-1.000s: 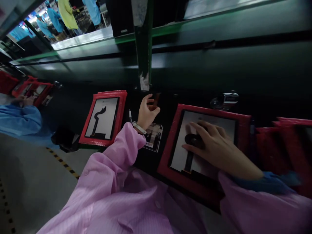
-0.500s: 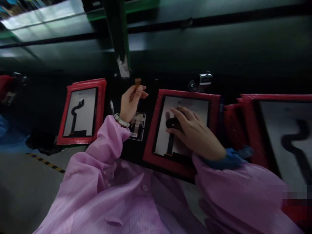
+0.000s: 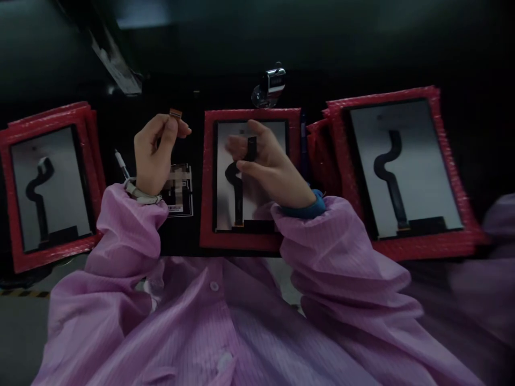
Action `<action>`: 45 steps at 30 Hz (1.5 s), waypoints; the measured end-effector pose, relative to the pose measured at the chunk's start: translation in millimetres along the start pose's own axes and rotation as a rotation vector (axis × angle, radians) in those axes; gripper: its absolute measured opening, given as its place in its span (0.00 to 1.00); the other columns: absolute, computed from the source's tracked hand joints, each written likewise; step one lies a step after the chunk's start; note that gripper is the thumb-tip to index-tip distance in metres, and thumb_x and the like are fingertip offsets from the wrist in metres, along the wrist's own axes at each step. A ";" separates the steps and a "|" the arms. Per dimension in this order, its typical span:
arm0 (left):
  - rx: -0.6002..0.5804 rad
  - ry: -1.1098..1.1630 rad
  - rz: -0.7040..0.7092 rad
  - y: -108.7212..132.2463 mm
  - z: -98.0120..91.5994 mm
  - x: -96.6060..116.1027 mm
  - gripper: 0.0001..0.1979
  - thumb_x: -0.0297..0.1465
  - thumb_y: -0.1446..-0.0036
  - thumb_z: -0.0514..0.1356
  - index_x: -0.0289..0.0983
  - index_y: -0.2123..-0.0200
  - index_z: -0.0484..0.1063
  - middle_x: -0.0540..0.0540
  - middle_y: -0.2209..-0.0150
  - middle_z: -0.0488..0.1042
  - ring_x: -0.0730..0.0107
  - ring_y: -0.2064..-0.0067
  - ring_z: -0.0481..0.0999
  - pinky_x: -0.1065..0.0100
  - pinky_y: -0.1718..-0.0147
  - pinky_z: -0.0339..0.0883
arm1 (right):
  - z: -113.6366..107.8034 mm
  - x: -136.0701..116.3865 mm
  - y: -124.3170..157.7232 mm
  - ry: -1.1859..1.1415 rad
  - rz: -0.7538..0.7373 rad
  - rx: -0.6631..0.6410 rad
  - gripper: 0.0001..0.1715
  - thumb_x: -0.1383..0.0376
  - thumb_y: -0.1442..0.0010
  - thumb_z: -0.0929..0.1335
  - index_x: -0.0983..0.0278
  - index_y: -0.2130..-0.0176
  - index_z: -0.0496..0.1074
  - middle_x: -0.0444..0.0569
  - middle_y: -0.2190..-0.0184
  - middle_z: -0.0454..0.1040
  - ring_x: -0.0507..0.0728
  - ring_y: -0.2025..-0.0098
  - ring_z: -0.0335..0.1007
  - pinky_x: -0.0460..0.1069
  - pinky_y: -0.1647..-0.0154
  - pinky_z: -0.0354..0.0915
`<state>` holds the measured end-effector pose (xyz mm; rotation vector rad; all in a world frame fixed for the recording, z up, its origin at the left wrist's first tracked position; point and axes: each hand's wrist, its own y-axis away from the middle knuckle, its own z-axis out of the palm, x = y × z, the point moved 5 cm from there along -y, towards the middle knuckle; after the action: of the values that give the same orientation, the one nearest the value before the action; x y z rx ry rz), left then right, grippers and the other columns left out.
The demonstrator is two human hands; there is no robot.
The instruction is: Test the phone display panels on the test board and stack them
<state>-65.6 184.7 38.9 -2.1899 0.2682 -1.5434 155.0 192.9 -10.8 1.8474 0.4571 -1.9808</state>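
My left hand is raised over the dark table, its thumb and fingers pinching a small orange-brown flex strip. Over the middle display panel, my right hand has its thumb across the black ribbon cable. The cable's free end stands up between thumb and forefinger, in front of the other fingers. Its lower end joins the panel's bottom edge. That panel lies on a red bubble-wrap sleeve. Beside my left wrist is a dark printed card or board, partly hidden.
A metal tally counter stands behind the middle panel. Similar panels lie on red sleeves at left and right. A white pen is by my left wrist; a blue pen lies right of the middle panel. Another person's sleeve shows at far right.
The view has swung right, bringing the whole right panel into sight. My right hand has turned, and the ribbon cable's free end now shows. The left hand still pinches the orange-brown strip.
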 end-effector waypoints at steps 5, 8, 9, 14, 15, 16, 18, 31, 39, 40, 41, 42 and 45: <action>-0.087 -0.110 -0.044 3.8 5.5 5.4 0.18 0.47 0.31 0.57 0.40 0.62 0.78 0.48 0.67 0.80 0.68 0.64 0.80 0.64 0.61 0.74 | 17.2 -7.1 1.6 -0.026 0.060 -0.056 0.26 0.43 0.33 0.63 0.55 0.46 0.73 0.48 0.43 0.74 0.61 0.36 0.67 0.63 0.30 0.61; -0.174 -0.081 -0.097 6.0 8.8 4.1 0.15 0.46 0.33 0.60 0.42 0.59 0.79 0.49 0.68 0.79 0.67 0.67 0.80 0.63 0.63 0.74 | 21.8 -11.2 2.3 0.011 0.050 -0.103 0.38 0.37 0.30 0.52 0.59 0.59 0.76 0.51 0.50 0.76 0.62 0.41 0.70 0.62 0.35 0.65; -0.201 -0.068 -0.106 6.4 9.6 4.3 0.14 0.44 0.33 0.60 0.42 0.59 0.79 0.49 0.69 0.79 0.67 0.67 0.80 0.62 0.63 0.74 | 22.2 -11.8 2.4 0.032 0.044 -0.121 0.39 0.38 0.30 0.51 0.60 0.61 0.75 0.52 0.53 0.76 0.62 0.42 0.70 0.61 0.36 0.66; -0.313 -0.215 0.008 6.2 12.8 12.6 0.12 0.37 0.32 0.58 0.39 0.64 0.78 0.47 0.65 0.81 0.66 0.62 0.78 0.59 0.54 0.71 | 22.3 -18.7 1.8 0.346 -0.170 -0.194 0.23 0.49 0.28 0.59 0.60 0.68 0.67 0.52 0.48 0.74 0.61 0.43 0.67 0.62 0.36 0.61; -0.347 -0.268 0.035 6.4 14.4 13.8 0.12 0.37 0.32 0.58 0.39 0.66 0.77 0.47 0.64 0.80 0.65 0.61 0.77 0.58 0.51 0.69 | 22.9 -20.2 1.7 0.420 -0.227 -0.195 0.20 0.52 0.28 0.60 0.60 0.68 0.66 0.52 0.47 0.74 0.61 0.43 0.67 0.62 0.36 0.61; -0.387 -0.316 0.052 7.0 16.4 14.2 0.12 0.36 0.33 0.57 0.39 0.67 0.76 0.47 0.64 0.80 0.65 0.61 0.77 0.56 0.49 0.67 | 23.8 -21.5 1.8 0.487 -0.280 -0.189 0.17 0.55 0.29 0.61 0.60 0.67 0.66 0.52 0.47 0.74 0.61 0.44 0.67 0.63 0.37 0.61; -0.475 -0.379 0.070 9.2 20.8 13.8 0.13 0.35 0.34 0.56 0.39 0.68 0.76 0.48 0.65 0.80 0.64 0.60 0.76 0.54 0.45 0.64 | 25.9 -24.1 2.5 0.608 -0.382 -0.157 0.13 0.60 0.29 0.60 0.60 0.65 0.66 0.53 0.48 0.74 0.61 0.46 0.66 0.63 0.40 0.62; -0.674 -0.398 0.056 19.1 33.3 14.1 0.12 0.33 0.37 0.55 0.38 0.69 0.76 0.49 0.68 0.78 0.61 0.58 0.76 0.46 0.40 0.54 | 33.2 -13.7 1.3 0.815 -0.492 -0.156 0.11 0.66 0.30 0.60 0.60 0.65 0.65 0.52 0.52 0.73 0.62 0.48 0.63 0.63 0.42 0.59; -0.678 -0.406 0.055 20.6 35.0 11.3 0.12 0.34 0.37 0.55 0.38 0.70 0.76 0.48 0.67 0.78 0.59 0.56 0.76 0.45 0.39 0.52 | 34.0 -16.0 1.8 0.822 -0.479 -0.150 0.11 0.67 0.31 0.60 0.61 0.66 0.65 0.52 0.53 0.74 0.62 0.48 0.62 0.62 0.43 0.60; -0.676 -0.406 0.056 21.1 35.4 11.0 0.12 0.34 0.37 0.55 0.38 0.69 0.76 0.48 0.67 0.78 0.59 0.56 0.76 0.44 0.39 0.52 | 34.2 -16.4 2.0 0.821 -0.479 -0.149 0.11 0.67 0.31 0.60 0.61 0.66 0.65 0.52 0.53 0.74 0.62 0.48 0.62 0.62 0.43 0.60; -0.674 -0.406 0.056 21.5 35.8 10.9 0.13 0.34 0.37 0.55 0.38 0.69 0.76 0.48 0.67 0.78 0.59 0.56 0.76 0.44 0.39 0.52 | 34.3 -16.4 2.2 0.818 -0.475 -0.148 0.10 0.67 0.31 0.60 0.61 0.66 0.65 0.52 0.53 0.74 0.62 0.48 0.62 0.62 0.43 0.60; -0.671 -0.406 0.056 21.9 36.2 10.7 0.13 0.34 0.37 0.55 0.38 0.69 0.76 0.48 0.67 0.78 0.59 0.56 0.76 0.43 0.39 0.52 | 34.3 -16.2 2.3 0.815 -0.467 -0.149 0.11 0.67 0.31 0.60 0.61 0.66 0.65 0.52 0.53 0.73 0.62 0.48 0.62 0.62 0.43 0.60; -0.656 -0.405 0.055 22.5 36.8 10.8 0.12 0.33 0.38 0.55 0.39 0.69 0.77 0.48 0.67 0.78 0.58 0.56 0.76 0.42 0.39 0.52 | 34.2 -14.6 2.4 0.804 -0.433 -0.151 0.11 0.65 0.30 0.60 0.60 0.65 0.66 0.52 0.53 0.73 0.62 0.47 0.62 0.62 0.42 0.60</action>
<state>-25.4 169.5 27.5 -2.8938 0.7791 -1.0270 127.2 175.1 6.5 2.5429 1.2817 -1.2661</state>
